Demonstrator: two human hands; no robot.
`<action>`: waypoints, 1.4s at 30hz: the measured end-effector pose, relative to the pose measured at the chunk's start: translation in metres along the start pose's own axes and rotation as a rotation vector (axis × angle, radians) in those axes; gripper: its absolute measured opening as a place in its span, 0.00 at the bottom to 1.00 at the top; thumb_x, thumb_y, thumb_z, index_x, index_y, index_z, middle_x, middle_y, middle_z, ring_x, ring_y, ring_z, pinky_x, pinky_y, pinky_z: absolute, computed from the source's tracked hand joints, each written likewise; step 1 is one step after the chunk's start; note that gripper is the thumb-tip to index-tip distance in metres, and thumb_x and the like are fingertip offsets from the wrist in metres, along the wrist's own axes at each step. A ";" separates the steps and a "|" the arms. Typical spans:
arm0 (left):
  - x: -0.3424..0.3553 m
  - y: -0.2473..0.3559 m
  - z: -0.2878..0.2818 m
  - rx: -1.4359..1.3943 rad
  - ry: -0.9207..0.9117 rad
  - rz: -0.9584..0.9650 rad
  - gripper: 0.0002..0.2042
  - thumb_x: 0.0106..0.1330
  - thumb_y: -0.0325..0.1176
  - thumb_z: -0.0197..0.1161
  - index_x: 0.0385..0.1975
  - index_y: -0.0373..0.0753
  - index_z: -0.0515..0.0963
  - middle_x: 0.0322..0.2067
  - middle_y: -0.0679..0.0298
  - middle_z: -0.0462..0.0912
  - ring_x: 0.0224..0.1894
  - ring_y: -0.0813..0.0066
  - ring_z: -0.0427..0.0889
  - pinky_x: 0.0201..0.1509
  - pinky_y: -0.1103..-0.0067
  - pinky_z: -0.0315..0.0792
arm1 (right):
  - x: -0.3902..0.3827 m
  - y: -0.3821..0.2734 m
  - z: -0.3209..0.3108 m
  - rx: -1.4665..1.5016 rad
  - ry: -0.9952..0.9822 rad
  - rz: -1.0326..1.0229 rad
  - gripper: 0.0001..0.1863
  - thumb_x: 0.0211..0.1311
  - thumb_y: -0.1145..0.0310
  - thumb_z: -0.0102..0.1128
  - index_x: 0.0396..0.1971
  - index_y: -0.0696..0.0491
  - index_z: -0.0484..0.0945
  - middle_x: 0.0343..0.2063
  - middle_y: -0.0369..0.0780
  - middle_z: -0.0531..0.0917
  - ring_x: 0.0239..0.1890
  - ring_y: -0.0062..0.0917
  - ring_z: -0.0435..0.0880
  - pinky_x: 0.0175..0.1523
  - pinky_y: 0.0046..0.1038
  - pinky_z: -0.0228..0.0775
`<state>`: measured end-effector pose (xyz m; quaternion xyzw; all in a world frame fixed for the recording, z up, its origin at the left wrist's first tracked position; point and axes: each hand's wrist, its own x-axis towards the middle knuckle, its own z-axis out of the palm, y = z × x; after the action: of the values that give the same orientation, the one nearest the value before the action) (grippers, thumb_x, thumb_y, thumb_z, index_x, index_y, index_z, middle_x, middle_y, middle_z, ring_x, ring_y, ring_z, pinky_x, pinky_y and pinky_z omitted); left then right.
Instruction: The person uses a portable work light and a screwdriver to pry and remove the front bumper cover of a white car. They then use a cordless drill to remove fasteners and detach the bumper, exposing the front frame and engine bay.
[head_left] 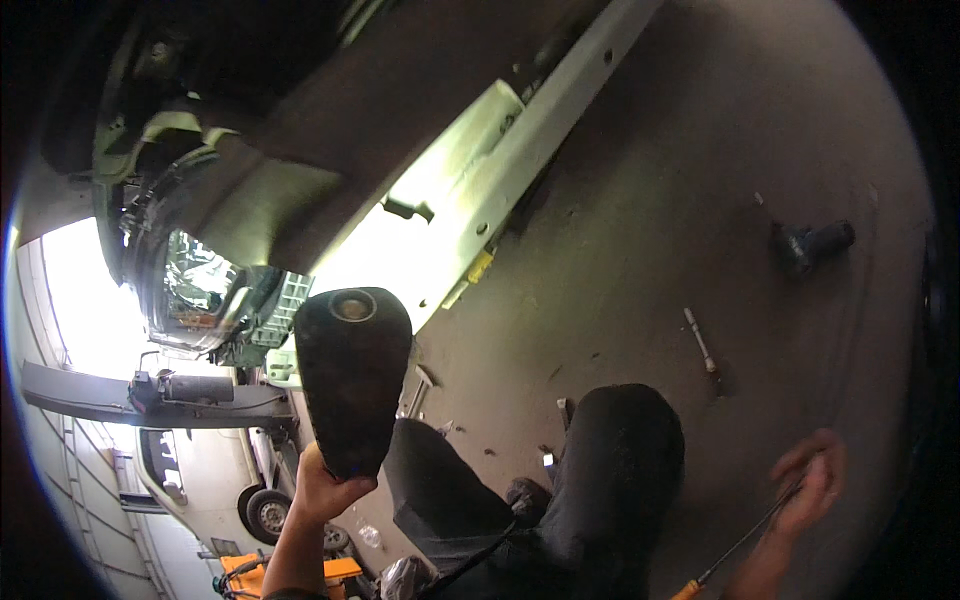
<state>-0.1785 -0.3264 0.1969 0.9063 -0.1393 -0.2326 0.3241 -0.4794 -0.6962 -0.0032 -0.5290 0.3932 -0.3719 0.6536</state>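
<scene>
My left hand [322,492] is closed round the lower end of a black paddle-shaped work light [353,385], which has a round disc near its top. It is held up before a brightly lit, pale green car body panel [430,215]. At the lower right, my right hand [808,485] is smeared by motion, its fingers bent round the thin shaft of a long screwdriver-like tool [743,542]. That tool's orange handle [687,591] points down toward the lower edge. The exact grip of the right fingers is blurred.
A ratchet-like tool [702,340] and a dark power tool [810,245] lie on the floor at right. A hammer [417,390] lies beside my knee. Left stand a white vehicle [200,475], a lift beam [80,390] and orange equipment [250,578].
</scene>
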 end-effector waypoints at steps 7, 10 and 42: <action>0.011 0.001 -0.007 0.214 0.267 0.018 0.10 0.40 0.26 0.68 0.26 0.34 0.80 0.25 0.67 0.82 0.29 0.79 0.81 0.34 0.80 0.75 | 0.025 0.046 -0.003 -0.455 0.003 -0.368 0.19 0.62 0.74 0.44 0.53 0.58 0.70 0.41 0.48 0.81 0.48 0.35 0.81 0.53 0.37 0.72; 0.013 -0.005 -0.014 0.211 0.280 -0.032 0.11 0.41 0.27 0.70 0.27 0.34 0.80 0.26 0.68 0.82 0.29 0.80 0.81 0.35 0.81 0.74 | 0.028 0.056 -0.010 -0.806 -0.030 -0.320 0.17 0.67 0.74 0.43 0.54 0.58 0.68 0.47 0.48 0.80 0.54 0.35 0.78 0.56 0.37 0.70; 0.065 -0.034 -0.070 0.163 -0.107 0.561 0.19 0.44 0.45 0.76 0.31 0.42 0.81 0.18 0.67 0.72 0.25 0.68 0.69 0.39 0.76 0.56 | 0.017 -0.174 0.169 0.372 -0.672 -0.622 0.25 0.70 0.58 0.47 0.14 0.59 0.67 0.22 0.45 0.72 0.20 0.28 0.74 0.21 0.26 0.70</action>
<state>-0.0838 -0.2902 0.2006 0.8419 -0.4194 -0.1697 0.2942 -0.3313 -0.6722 0.1879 -0.5865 -0.0888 -0.4221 0.6855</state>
